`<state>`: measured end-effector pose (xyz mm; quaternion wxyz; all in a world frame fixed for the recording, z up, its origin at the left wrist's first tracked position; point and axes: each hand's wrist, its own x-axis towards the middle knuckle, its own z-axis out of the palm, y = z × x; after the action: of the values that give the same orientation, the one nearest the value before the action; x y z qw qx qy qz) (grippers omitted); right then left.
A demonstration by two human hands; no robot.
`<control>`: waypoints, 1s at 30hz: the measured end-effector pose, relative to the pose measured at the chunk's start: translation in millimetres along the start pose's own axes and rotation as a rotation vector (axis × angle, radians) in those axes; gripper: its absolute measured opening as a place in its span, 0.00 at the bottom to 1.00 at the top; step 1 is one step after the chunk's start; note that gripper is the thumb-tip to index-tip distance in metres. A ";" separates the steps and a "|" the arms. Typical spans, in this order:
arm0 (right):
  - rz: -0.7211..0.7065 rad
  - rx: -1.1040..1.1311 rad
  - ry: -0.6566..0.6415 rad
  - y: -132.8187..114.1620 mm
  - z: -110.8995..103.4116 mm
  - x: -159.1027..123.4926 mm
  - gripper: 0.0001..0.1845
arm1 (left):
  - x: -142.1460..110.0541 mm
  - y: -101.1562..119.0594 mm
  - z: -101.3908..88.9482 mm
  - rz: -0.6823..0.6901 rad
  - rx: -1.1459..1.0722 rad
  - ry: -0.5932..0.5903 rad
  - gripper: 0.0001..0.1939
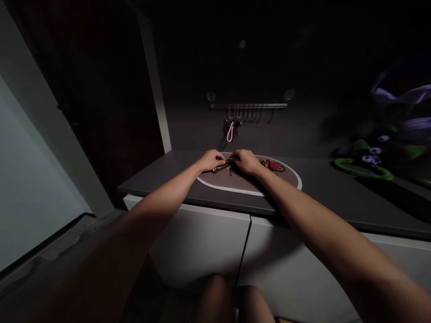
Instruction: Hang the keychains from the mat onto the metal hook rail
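Observation:
Both hands meet over the left part of a brown oval mat [235, 181] with a white rim. My left hand [211, 160] pinches what looks like a bunch of keys [220, 168], brassy and small in the dim light. Close by on the right, the bent fingers of my right hand [245, 160] are closed on the dark end of the same bunch; the exact grip is hard to see. To the right of that hand, a red tag [274, 166] with dark cords and more small metal pieces lies on the mat.
On the back wall a clear rail [249, 106] carries several hooks. Keys [238, 125] and a pink loop strap [230, 133] hang from its left half. Purple flowers [372, 157] with a green ring stand at right on the dark counter [323, 193], above white cabinet doors [208, 237].

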<state>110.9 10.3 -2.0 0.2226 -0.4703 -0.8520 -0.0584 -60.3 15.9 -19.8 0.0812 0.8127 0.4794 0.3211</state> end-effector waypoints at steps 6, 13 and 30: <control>0.019 -0.029 -0.024 0.3 1.4 3.0 0.15 | 2.1 -0.5 0.6 0.084 0.123 0.086 0.10; 0.008 -0.028 -0.023 -1.3 0.9 3.5 0.15 | 0.0 5.5 -4.5 0.026 -0.027 0.177 0.08; 0.138 0.621 0.152 -4.3 1.3 7.4 0.10 | 0.0 10.1 -9.6 -0.140 -0.723 0.248 0.16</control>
<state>103.5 14.1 0.5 0.4218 -0.4308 -0.7762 0.1843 -58.7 8.9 -7.9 0.3254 0.6520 0.3957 0.5589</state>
